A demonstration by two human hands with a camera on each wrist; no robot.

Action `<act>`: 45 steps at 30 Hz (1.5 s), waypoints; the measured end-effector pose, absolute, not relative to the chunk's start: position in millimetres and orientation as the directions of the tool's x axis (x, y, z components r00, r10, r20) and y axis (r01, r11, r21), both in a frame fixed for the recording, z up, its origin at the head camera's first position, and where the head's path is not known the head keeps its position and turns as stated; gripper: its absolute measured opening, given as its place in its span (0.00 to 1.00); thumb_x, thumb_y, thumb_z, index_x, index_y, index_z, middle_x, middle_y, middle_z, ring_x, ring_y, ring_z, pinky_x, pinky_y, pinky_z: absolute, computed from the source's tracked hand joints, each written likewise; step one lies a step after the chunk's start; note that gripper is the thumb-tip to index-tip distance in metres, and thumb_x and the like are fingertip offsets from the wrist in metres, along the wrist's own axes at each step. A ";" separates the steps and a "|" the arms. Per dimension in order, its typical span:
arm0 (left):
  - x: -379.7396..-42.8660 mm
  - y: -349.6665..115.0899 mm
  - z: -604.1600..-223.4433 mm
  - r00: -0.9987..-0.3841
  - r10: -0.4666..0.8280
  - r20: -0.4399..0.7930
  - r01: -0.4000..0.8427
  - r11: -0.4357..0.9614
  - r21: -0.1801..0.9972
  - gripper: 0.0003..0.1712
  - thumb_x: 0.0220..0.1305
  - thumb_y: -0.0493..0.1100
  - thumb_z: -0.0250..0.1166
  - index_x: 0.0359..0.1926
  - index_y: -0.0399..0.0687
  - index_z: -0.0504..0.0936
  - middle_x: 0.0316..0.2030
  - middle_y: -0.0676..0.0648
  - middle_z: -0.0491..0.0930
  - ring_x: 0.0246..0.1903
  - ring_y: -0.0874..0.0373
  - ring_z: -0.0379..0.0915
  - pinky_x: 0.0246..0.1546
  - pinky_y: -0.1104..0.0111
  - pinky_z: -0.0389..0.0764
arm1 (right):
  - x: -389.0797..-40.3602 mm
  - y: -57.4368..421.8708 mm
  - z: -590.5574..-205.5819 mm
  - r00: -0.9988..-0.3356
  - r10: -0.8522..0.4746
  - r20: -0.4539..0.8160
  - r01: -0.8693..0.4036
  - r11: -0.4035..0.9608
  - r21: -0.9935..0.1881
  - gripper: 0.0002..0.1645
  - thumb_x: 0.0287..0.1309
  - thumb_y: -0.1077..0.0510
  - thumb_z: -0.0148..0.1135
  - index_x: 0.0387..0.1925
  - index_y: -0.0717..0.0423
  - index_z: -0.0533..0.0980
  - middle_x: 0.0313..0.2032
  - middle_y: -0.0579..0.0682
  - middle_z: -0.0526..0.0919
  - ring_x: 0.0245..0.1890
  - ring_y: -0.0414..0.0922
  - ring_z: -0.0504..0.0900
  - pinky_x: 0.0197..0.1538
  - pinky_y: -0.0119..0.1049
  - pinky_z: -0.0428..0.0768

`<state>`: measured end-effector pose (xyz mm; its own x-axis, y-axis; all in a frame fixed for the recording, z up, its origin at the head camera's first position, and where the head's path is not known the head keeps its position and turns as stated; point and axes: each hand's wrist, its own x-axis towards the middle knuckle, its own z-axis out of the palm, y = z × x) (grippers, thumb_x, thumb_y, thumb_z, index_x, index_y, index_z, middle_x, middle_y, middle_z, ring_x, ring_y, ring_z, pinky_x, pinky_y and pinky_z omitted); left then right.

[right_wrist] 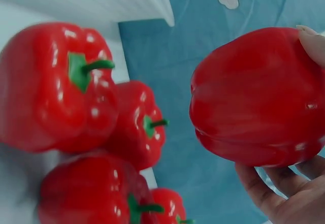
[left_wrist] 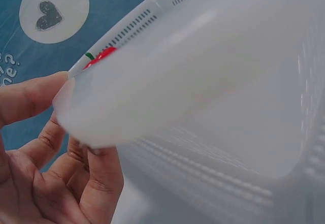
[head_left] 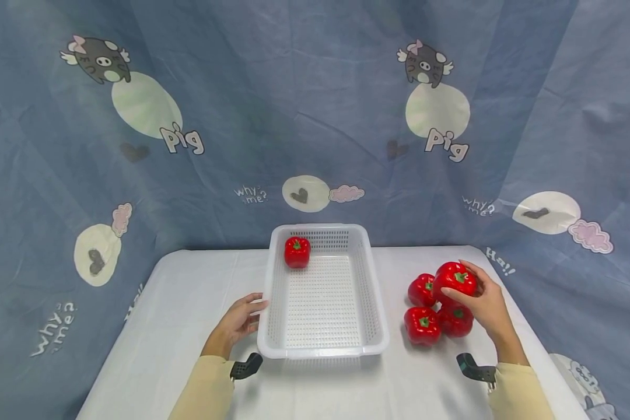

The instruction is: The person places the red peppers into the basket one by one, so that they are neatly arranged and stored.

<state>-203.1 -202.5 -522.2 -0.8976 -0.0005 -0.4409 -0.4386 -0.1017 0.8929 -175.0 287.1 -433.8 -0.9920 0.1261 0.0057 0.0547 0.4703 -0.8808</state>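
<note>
A white plastic basket (head_left: 322,352) stands in the middle of the table, with one red bell pepper (head_left: 297,252) in its far left corner. My left hand (head_left: 240,321) grips the basket's left rim; the left wrist view shows the thumb on one side of the rim (left_wrist: 152,97) and curled fingers (left_wrist: 104,183) on the other. On the right, my right hand (head_left: 483,297) holds a red bell pepper (head_left: 454,279) between thumb and fingers, raised above several others. Among those are a front pepper (head_left: 421,326) and one beside it (head_left: 457,321). In the right wrist view the held pepper (right_wrist: 259,99) hangs apart from the group.
A white cloth covers the table (head_left: 199,280). Behind it hangs a blue patterned curtain (head_left: 315,146), which also runs along both sides. Another loose pepper (head_left: 421,290) sits at the back of the right-hand group.
</note>
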 end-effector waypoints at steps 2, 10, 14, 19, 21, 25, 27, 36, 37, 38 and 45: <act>-203.3 -202.7 -522.8 -0.898 0.002 -0.441 -0.438 -0.105 0.893 0.27 0.63 0.42 0.65 0.61 0.38 0.70 0.46 0.43 0.80 0.38 0.55 0.80 0.39 0.63 0.85 | -177.5 283.2 -433.0 -0.994 0.113 0.000 0.053 0.472 -0.880 0.55 0.52 0.47 0.72 0.73 0.54 0.51 0.67 0.66 0.59 0.64 0.67 0.60 0.55 0.61 0.76; -203.4 -201.9 -522.3 -0.897 -0.004 -0.443 -0.440 -0.107 0.892 0.27 0.63 0.41 0.64 0.61 0.38 0.70 0.48 0.42 0.79 0.38 0.55 0.80 0.40 0.62 0.85 | -189.9 266.0 -429.8 -0.998 0.059 -0.020 0.045 0.470 -0.881 0.54 0.52 0.49 0.72 0.74 0.50 0.51 0.68 0.64 0.60 0.64 0.65 0.61 0.56 0.59 0.75; -202.4 -201.7 -521.0 -0.897 -0.006 -0.443 -0.440 -0.104 0.892 0.27 0.64 0.41 0.64 0.62 0.39 0.70 0.49 0.41 0.78 0.39 0.55 0.79 0.40 0.62 0.85 | -194.0 258.2 -428.0 -0.998 0.046 -0.032 0.049 0.460 -0.886 0.55 0.51 0.48 0.73 0.74 0.48 0.53 0.67 0.63 0.61 0.64 0.63 0.63 0.55 0.57 0.77; -201.4 -202.0 -519.5 -0.898 -0.004 -0.440 -0.438 -0.107 0.893 0.27 0.63 0.41 0.64 0.62 0.38 0.70 0.49 0.41 0.78 0.38 0.55 0.79 0.40 0.63 0.85 | -198.2 248.7 -425.3 -0.999 0.028 -0.032 0.041 0.434 -0.900 0.54 0.49 0.48 0.74 0.73 0.47 0.55 0.66 0.61 0.62 0.63 0.61 0.64 0.54 0.54 0.79; -201.1 -202.1 -519.0 -0.898 -0.002 -0.440 -0.437 -0.107 0.893 0.27 0.64 0.41 0.64 0.62 0.38 0.70 0.49 0.41 0.78 0.38 0.55 0.79 0.40 0.63 0.85 | -199.7 245.1 -424.6 -0.999 0.020 -0.035 0.040 0.422 -0.906 0.54 0.49 0.48 0.74 0.73 0.47 0.55 0.67 0.60 0.62 0.63 0.61 0.64 0.55 0.55 0.78; -200.9 -201.8 -518.3 -0.898 -0.001 -0.441 -0.438 -0.110 0.892 0.27 0.63 0.41 0.64 0.62 0.38 0.70 0.49 0.42 0.78 0.38 0.55 0.79 0.40 0.63 0.85 | -203.0 237.7 -423.6 -1.000 0.006 -0.030 0.030 0.405 -0.914 0.53 0.50 0.51 0.73 0.73 0.49 0.55 0.67 0.60 0.62 0.64 0.61 0.63 0.55 0.55 0.78; -201.0 -201.8 -518.2 -0.897 -0.001 -0.442 -0.439 -0.111 0.892 0.27 0.63 0.41 0.64 0.61 0.38 0.70 0.48 0.42 0.78 0.38 0.55 0.79 0.39 0.64 0.85 | -204.8 233.5 -423.3 -1.000 -0.004 -0.024 0.020 0.397 -0.917 0.52 0.50 0.52 0.73 0.73 0.49 0.55 0.66 0.60 0.62 0.64 0.60 0.63 0.55 0.54 0.78; -201.6 -202.0 -517.5 -0.889 -0.005 -0.457 -0.454 -0.109 0.884 0.28 0.63 0.41 0.64 0.62 0.39 0.70 0.49 0.41 0.78 0.38 0.55 0.79 0.36 0.67 0.85 | -218.0 212.8 -425.8 -0.999 -0.026 -0.035 0.023 0.362 -0.932 0.52 0.49 0.54 0.74 0.72 0.47 0.56 0.67 0.59 0.61 0.65 0.59 0.61 0.55 0.53 0.79; -201.7 -201.9 -517.3 -0.889 -0.005 -0.458 -0.455 -0.106 0.884 0.28 0.63 0.42 0.64 0.62 0.39 0.70 0.49 0.41 0.78 0.38 0.55 0.79 0.36 0.67 0.85 | -219.9 210.3 -426.2 -0.999 -0.032 -0.033 0.019 0.357 -0.934 0.52 0.49 0.54 0.74 0.72 0.47 0.56 0.66 0.59 0.62 0.65 0.59 0.61 0.55 0.53 0.79; -202.0 -201.8 -517.2 -0.889 -0.007 -0.458 -0.455 -0.106 0.884 0.28 0.63 0.42 0.64 0.62 0.39 0.70 0.49 0.41 0.78 0.38 0.55 0.79 0.35 0.68 0.85 | -221.7 207.7 -426.5 -0.999 -0.036 -0.030 0.015 0.356 -0.934 0.52 0.49 0.54 0.74 0.72 0.47 0.57 0.66 0.58 0.62 0.64 0.59 0.62 0.55 0.52 0.79; -202.2 -201.5 -518.6 -0.891 -0.002 -0.454 -0.451 -0.108 0.886 0.27 0.63 0.41 0.64 0.61 0.39 0.70 0.47 0.43 0.79 0.39 0.55 0.78 0.35 0.68 0.84 | -231.5 190.5 -431.7 -0.997 -0.069 -0.023 -0.002 0.329 -0.944 0.50 0.48 0.55 0.75 0.70 0.48 0.60 0.64 0.57 0.65 0.62 0.58 0.65 0.54 0.51 0.80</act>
<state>-202.2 -201.5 -518.6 -0.8912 -0.0020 -0.4536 -0.4508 -0.1077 0.8861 -231.5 190.5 -431.7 -0.9973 -0.0694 -0.0226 -0.0015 0.3292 -0.9443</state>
